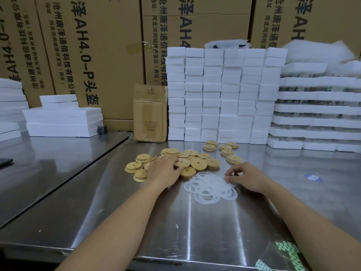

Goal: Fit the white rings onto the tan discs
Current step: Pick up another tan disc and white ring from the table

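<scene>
1. White rings [210,187] of thin, flat, translucent material lie in a loose overlapping heap on the bench, straight in front of the person, within easy reach of either hand.
2. Right hand [246,178] sits at the heap's far right edge. Its fingers [232,173] are curled, with thumb and forefinger closed on a ring there, probably to peel a single one off the tangle.
3. Tan round wooden discs [198,163], each with a centre hole, are scattered just beyond the rings, some overlapping.
4. Left hand [164,170] lies over the left part of that scatter, its fingers [172,160] spread across the discs and the tips on one of them. I cannot tell whether it has a proper hold. It likely picks the next disc while the other hand fetches a ring.
5. Ringed discs [227,152] with a pale band round the edge sit apart at the back right, seemingly finished and kept separate.
6. Shiny steel bench [195,231] carries everything. Stacked white foam blocks [220,94], a small brown cardboard box [150,114] and large printed cartons [97,45] stand behind.
</scene>
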Tool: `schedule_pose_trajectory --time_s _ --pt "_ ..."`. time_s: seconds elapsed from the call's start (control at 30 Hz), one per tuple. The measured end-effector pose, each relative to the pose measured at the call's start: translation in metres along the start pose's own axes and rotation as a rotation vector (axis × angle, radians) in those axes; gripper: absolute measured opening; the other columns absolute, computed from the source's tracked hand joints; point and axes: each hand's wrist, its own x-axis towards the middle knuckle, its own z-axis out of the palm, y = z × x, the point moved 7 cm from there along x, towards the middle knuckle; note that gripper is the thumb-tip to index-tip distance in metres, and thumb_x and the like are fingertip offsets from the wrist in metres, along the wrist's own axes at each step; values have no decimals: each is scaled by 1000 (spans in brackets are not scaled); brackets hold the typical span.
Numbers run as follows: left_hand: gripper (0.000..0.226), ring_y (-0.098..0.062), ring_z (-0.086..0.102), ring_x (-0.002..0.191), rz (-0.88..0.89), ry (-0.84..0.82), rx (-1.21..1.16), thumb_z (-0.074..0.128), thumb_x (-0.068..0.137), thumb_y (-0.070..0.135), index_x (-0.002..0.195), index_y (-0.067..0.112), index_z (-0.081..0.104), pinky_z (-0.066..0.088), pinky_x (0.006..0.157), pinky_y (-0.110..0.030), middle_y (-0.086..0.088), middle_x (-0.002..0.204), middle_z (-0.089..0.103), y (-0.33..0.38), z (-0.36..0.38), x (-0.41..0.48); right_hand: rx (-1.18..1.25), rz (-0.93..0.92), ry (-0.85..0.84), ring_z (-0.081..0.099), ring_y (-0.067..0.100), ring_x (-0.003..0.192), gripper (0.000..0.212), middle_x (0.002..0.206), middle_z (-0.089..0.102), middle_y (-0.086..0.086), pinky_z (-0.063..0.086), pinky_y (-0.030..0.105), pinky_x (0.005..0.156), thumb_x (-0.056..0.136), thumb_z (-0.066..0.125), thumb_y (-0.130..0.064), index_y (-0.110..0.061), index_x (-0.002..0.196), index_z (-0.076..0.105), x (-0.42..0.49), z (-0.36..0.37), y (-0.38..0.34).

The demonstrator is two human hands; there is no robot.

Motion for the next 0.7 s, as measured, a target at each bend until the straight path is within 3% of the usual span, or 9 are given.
schedule_pose_trajectory --time_s 0.2,0.33,0.4,0.53,0.63,0.7 --pt "24 -19 62 111 133 87 82 56 107 49 117 31 67 44 83 -36 9 111 71 10 -11 -1 56 11 27 70 10 80 11 81 77 -10 52 24 74 88 78 -20 -25 79 78 2 0 0" --pt "30 -21 64 90 130 239 83 44 112 48 104 29 65 35 76 -37 8 94 71 19 -25 -5 163 5 86 68 11 74 10 77 76 -3 53 26 72 88 80 -16 -19 80 74 1 -4 -5" --pt "32 -18 63 82 53 307 -85 46 112 46 98 27 67 37 73 -37 9 86 70 16 -32 -7 176 16 135 62 12 70 13 76 72 -1 49 25 67 86 82 -14 -17 81 71 1 -8 -8" --pt "35 0 58 66 -80 271 -596 52 111 43 80 31 62 35 58 -27 12 72 65 19 -31 -6 243 55 219 48 13 62 24 68 56 -3 39 24 58 84 83 -9 -15 76 60 0 -15 -12" --pt "36 -1 54 64 10 159 -704 54 111 39 79 25 63 40 63 -28 10 72 63 39 -27 -8 323 39 266 39 6 52 31 64 47 -5 34 18 52 85 82 -13 -15 73 54 -1 -20 -19" --pt "33 -11 61 71 68 74 -702 57 110 39 83 22 68 48 69 -36 8 76 68 50 -20 -12 381 15 275 37 6 50 36 61 44 -6 34 21 54 86 83 -19 -16 71 51 -2 -21 -24"
